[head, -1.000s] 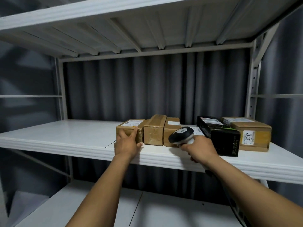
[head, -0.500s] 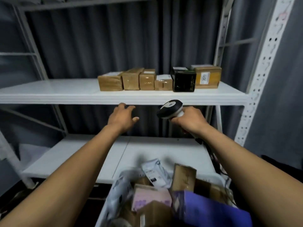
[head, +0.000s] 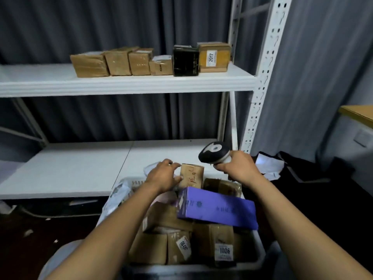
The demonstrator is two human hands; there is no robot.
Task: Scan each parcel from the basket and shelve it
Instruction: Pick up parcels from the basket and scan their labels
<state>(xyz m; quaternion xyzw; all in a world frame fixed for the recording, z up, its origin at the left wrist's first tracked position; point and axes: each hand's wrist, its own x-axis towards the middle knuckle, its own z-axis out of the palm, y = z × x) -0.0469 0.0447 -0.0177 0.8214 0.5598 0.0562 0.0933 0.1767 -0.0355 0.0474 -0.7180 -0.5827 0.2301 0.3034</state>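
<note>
A basket (head: 260,257) full of parcels stands low in front of me, with a purple box (head: 217,210) lying on top of several brown cartons. My left hand (head: 164,175) is at the far end of the basket, its fingers and thumb curling round an upright brown parcel with red handwriting (head: 192,176). My right hand (head: 237,167) grips a black-and-white barcode scanner (head: 213,153) just right of that parcel. On the upper shelf (head: 129,84) stands a row of several parcels: brown cartons (head: 90,65), a black box (head: 185,60) and a carton labelled 2017 (head: 215,57).
A lower white shelf (head: 70,168) lies behind the basket. The rack's perforated white upright (head: 262,77) rises at the right. Grey curtains hang behind and to the right. Dark items and papers (head: 270,164) lie on the floor at right; a wooden tabletop edge (head: 357,114) shows far right.
My view dropped from the upper shelf to the basket. My left hand left the shelved carton and came down onto the handwritten parcel; my right hand lowered with the scanner.
</note>
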